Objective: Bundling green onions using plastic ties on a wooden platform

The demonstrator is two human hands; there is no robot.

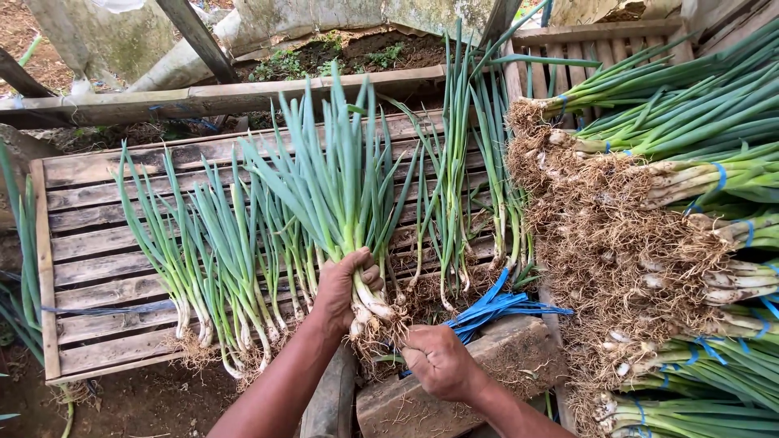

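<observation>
Green spring onions with white bulbs and tangled roots (345, 203) stand upright in your left hand (345, 288), fingers clamped around the bunch just above the roots, over the weathered wooden slat pallet (89, 243). Your right hand (438, 361) is closed in a fist near the blue plastic tying strips (491, 307). More loose onions (203, 259) lie on the slats, and tied bundles (690, 162) are stacked at your right.

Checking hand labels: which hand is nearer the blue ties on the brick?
Right. The right hand is just below and left of the blue ties; the left hand is farther left, gripping the scallion bunch.
</observation>
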